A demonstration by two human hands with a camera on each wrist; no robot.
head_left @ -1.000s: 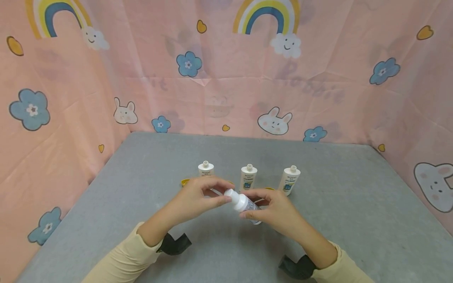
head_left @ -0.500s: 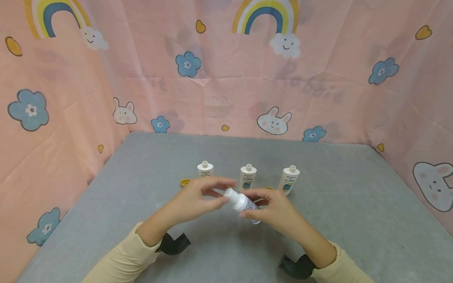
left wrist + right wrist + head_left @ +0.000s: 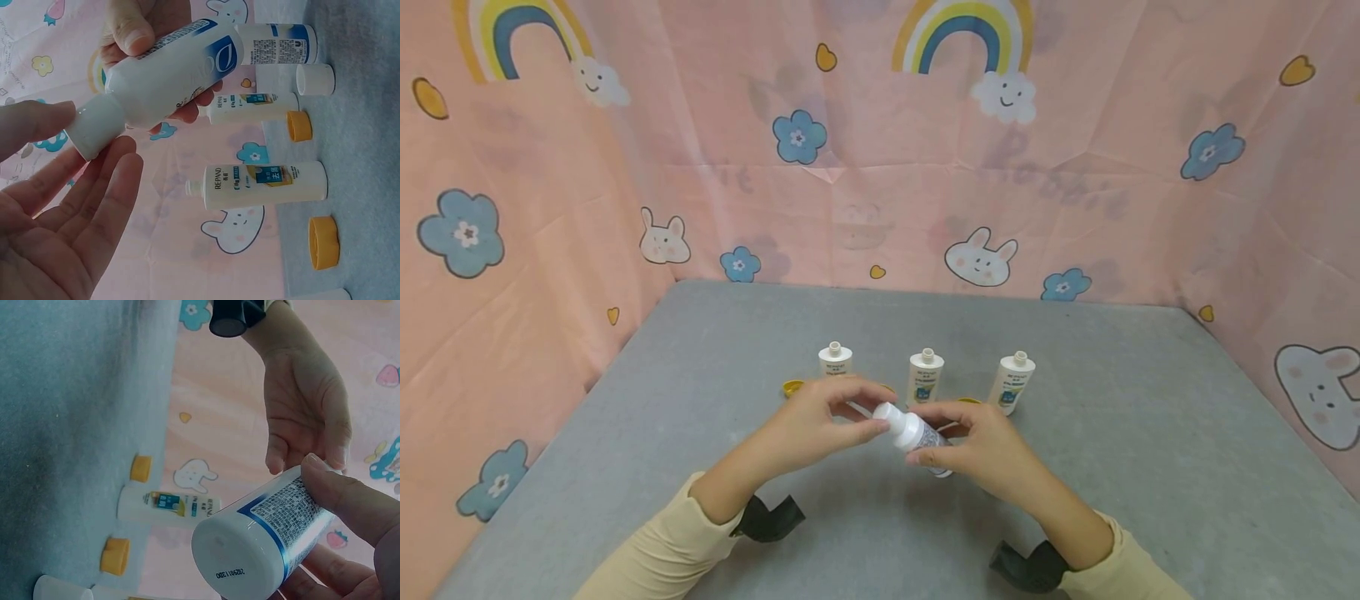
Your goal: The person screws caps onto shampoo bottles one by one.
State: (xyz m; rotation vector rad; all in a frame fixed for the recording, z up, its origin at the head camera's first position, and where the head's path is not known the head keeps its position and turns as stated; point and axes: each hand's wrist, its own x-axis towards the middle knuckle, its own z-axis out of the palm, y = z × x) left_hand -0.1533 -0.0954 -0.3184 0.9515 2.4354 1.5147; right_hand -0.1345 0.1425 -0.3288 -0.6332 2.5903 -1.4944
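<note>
My right hand grips a white bottle with a blue-and-white label, tilted in the air above the table. The thumb and fingers of my left hand pinch its white screw cap, which sits on the neck. In the left wrist view the bottle lies slantwise, with my right fingers curled round its body. Its round base and small printed label face the right wrist camera. Just behind both hands stand uncapped pale bottles, among them one in the middle marked REPAND.
Another uncapped bottle stands at the right and one at the left, partly hidden by my left hand. Yellow caps and a loose white cap lie on the grey table. A pink printed cloth walls the table.
Half a second ago the left fingers were spread a little off the cap; now they are closed on it again. The bottle and right hand have hardly moved.
</note>
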